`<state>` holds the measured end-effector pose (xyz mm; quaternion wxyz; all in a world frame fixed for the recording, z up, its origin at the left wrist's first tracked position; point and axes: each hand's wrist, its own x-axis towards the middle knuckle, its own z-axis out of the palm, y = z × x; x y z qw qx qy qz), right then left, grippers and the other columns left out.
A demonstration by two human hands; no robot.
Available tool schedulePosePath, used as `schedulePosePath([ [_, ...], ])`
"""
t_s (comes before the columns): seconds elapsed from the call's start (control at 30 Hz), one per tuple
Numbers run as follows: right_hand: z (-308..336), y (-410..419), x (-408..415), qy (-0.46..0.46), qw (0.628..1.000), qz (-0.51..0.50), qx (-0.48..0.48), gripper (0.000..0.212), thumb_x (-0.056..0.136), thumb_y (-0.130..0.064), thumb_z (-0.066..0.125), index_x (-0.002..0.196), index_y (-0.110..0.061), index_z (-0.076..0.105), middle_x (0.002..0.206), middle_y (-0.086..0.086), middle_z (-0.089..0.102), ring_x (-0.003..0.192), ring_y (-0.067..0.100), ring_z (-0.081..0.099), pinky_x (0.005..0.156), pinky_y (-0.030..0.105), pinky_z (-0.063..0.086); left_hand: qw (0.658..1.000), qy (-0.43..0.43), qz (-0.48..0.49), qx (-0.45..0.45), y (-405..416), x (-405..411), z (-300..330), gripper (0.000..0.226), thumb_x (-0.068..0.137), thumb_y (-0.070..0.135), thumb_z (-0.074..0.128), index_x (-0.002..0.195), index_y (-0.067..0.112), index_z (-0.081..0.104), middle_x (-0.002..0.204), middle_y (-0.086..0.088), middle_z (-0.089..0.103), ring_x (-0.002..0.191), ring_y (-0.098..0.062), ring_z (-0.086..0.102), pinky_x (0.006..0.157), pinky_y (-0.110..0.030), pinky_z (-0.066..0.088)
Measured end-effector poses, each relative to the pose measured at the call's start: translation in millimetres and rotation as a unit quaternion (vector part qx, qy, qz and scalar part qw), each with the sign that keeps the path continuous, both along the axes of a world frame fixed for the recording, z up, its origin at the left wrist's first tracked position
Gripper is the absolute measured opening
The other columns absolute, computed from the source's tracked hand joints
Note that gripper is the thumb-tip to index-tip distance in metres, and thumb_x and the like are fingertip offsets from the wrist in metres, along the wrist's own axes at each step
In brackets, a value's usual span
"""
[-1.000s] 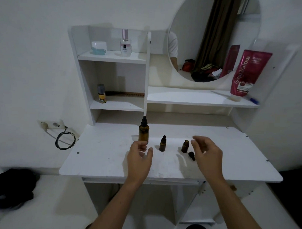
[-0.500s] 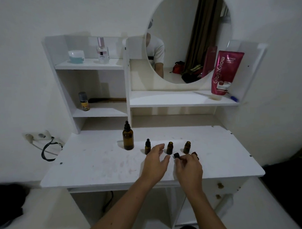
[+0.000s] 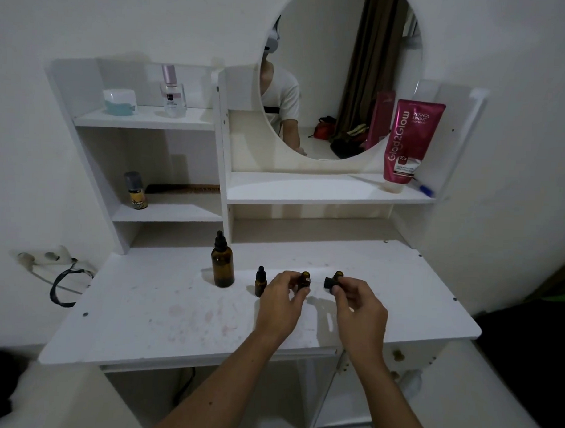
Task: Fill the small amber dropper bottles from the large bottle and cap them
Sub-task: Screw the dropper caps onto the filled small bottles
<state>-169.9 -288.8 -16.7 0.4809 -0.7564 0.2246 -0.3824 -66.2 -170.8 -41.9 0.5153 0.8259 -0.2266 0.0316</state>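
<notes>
The left hand [image 3: 279,301] pinches an uncapped small amber bottle [image 3: 304,281] mid-table [image 3: 162,309]; the right hand [image 3: 356,304] grips a black dropper cap [image 3: 330,282]. Misaligned, the cap may cross-thread or tip the bottle toward the capped small bottle [image 3: 260,281].

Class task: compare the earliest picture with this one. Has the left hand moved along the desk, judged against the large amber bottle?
Yes. The left hand has moved right, away from the large amber bottle, and now grips the uncapped small bottle.

The left hand [image 3: 279,301] hides the lower half of an uncapped small bottle [image 3: 305,279]; another small bottle [image 3: 338,274] peeks behind the right hand [image 3: 358,304].
</notes>
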Motion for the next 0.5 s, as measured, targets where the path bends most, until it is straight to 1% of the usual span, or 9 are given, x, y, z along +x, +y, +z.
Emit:
schedulePosePath([
  [0.07,6.7,-4.8,5.3,-0.007,1.0,0.013,-0.012,0.018,0.095,-0.008,0.071,0.109,-0.019,0.073,0.1,-0.008,0.076,0.09,0.004,0.074,0.082,0.014,0.056,1.0,0.003,-0.002,0.002,0.2,1.1,-1.4,0.024,0.095,0.028,0.071,0.118,0.025,0.067,0.107,0.018,0.067,0.101,0.003,0.062,0.088,-0.012,0.047],
  [0.17,16.5,-9.9,10.8,-0.005,0.997,0.02,-0.068,0.021,0.095,-0.007,0.071,0.108,-0.023,0.071,0.1,-0.007,0.075,0.086,0.004,0.074,0.078,0.015,0.057,1.0,0.001,0.0,0.009,-0.1,1.9,-3.6,0.023,0.095,0.03,0.071,0.118,0.027,0.066,0.107,0.019,0.066,0.1,0.003,0.061,0.087,-0.009,0.046],
  [0.23,21.5,-13.5,14.1,-0.003,0.994,0.03,-0.107,0.021,0.094,-0.006,0.07,0.109,-0.021,0.072,0.1,-0.007,0.074,0.086,0.007,0.073,0.081,0.02,0.059,1.0,0.001,0.0,0.009,-0.3,2.1,-4.2,0.023,0.096,0.03,0.07,0.119,0.027,0.065,0.108,0.019,0.066,0.101,0.002,0.061,0.087,-0.009,0.045],
  [0.3,26.3,-17.0,17.8,-0.002,0.988,0.048,-0.145,0.02,0.094,-0.006,0.07,0.11,-0.019,0.073,0.1,-0.008,0.073,0.084,0.008,0.072,0.081,0.026,0.06,1.0,0.001,0.0,0.006,-0.5,3.1,-4.8,0.023,0.096,0.03,0.07,0.119,0.027,0.065,0.109,0.017,0.066,0.102,0.0,0.061,0.09,-0.012,0.047],
  [0.37,31.5,-19.9,21.9,-0.005,0.982,0.064,-0.177,0.02,0.094,-0.006,0.07,0.111,-0.017,0.073,0.1,-0.009,0.071,0.082,0.008,0.071,0.078,0.03,0.062,1.0,0.0,-0.001,0.008,-0.8,4.6,-6.2,0.023,0.096,0.032,0.07,0.118,0.028,0.065,0.11,0.016,0.067,0.103,-0.002,0.062,0.094,-0.017,0.05],
  [0.5,36.8,-24.3,27.6,0.011,0.969,0.086,-0.233,0.02,0.094,-0.005,0.071,0.111,-0.014,0.074,0.101,-0.008,0.071,0.085,0.008,0.071,0.073,0.034,0.063,1.0,0.003,-0.004,0.007,-1.1,6.3,-8.3,0.024,0.096,0.033,0.069,0.119,0.028,0.065,0.112,0.017,0.067,0.105,-0.003,0.062,0.097,-0.022,0.052],
])
